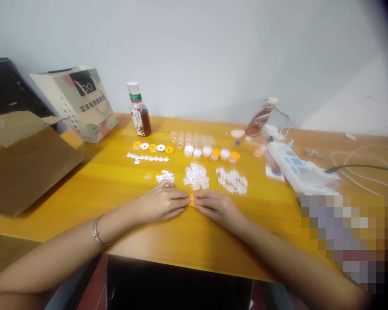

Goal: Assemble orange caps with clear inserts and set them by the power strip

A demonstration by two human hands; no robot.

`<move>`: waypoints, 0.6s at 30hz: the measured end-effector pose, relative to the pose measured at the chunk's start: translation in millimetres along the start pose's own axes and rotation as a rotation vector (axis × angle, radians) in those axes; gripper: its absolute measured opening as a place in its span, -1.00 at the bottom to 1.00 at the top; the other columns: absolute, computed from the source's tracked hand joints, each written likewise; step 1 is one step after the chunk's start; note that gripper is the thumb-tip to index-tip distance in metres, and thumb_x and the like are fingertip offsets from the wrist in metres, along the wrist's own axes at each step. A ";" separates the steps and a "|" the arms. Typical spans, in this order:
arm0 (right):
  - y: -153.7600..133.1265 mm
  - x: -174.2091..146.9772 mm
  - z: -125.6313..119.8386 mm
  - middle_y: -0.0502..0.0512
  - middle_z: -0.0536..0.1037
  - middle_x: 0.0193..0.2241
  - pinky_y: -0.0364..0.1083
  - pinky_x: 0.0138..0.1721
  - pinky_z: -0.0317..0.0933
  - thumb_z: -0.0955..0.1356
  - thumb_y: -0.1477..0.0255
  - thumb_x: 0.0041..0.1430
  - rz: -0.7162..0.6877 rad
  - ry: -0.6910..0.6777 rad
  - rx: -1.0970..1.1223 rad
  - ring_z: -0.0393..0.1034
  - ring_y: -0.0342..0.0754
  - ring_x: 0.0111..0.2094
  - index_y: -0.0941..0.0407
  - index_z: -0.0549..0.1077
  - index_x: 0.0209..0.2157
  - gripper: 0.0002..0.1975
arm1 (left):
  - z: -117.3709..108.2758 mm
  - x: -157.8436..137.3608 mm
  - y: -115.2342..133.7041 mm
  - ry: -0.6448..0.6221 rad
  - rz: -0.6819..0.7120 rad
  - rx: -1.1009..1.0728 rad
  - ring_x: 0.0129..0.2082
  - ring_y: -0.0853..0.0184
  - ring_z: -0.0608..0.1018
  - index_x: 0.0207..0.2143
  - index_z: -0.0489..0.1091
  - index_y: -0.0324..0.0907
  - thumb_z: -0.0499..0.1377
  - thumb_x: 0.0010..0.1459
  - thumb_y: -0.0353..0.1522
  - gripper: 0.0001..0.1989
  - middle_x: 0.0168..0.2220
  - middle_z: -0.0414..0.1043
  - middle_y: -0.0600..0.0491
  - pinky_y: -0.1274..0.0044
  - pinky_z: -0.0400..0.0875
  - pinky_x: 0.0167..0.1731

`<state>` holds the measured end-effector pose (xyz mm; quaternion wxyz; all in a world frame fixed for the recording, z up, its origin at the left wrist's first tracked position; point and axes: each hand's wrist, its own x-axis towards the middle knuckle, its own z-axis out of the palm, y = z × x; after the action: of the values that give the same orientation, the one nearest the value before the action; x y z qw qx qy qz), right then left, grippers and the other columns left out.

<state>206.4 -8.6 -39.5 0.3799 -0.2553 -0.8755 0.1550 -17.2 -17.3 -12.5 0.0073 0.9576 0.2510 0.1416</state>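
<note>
Between the fingertips of both hands sits a small round orange-and-white piece (192, 199), low over the table. My left hand (166, 201) pinches its left side, and my right hand (218, 204) grips it from the right. Fingers cover most of the piece. Just beyond the left hand lies a heap of small white discs (164, 176). Two piles of white openwork plastic parts, a middle pile (196, 176) and a right pile (233, 181), lie past the right hand. Farther back are a row of orange and white rings (152, 147) and a row of round caps (211, 153).
Clear plastic cups (192, 140) stand behind the caps. A drink bottle (139, 112) rises at the back, with another bottle (260, 116) farther right. A paper bag (84, 103) and an open cardboard box (32, 163) occupy the left. A white tray (287, 165) and cables lie right.
</note>
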 end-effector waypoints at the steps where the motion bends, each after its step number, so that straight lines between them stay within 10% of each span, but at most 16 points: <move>1: -0.3 0.0 -0.2 0.14 0.55 -0.30 -0.09 -0.26 0.39 0.31 0.47 0.11 0.002 -0.003 -0.007 0.45 -0.08 -0.28 0.12 0.51 -0.37 -0.87 | -0.1 0.0 0.4 -0.003 0.005 0.017 -0.19 0.33 0.44 0.00 0.26 -0.16 -0.07 0.24 -0.34 -0.69 -0.14 0.44 -0.02 0.42 0.13 -0.10; 18: -1.9 0.4 -0.5 0.13 0.53 -0.31 -0.09 -0.27 0.38 0.28 0.48 0.14 -0.010 -0.042 -0.054 0.43 -0.08 -0.29 0.11 0.50 -0.37 -0.85 | -4.5 1.0 3.8 -0.034 0.054 0.156 -0.21 0.32 0.44 -0.02 0.27 -0.18 -0.10 0.25 -0.39 -0.70 -0.15 0.42 -0.04 0.39 0.11 -0.10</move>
<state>205.9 -9.9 -38.0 0.3550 -0.2577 -0.8884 0.1349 -15.9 -20.4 -7.6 -0.0671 0.9638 0.2353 0.1057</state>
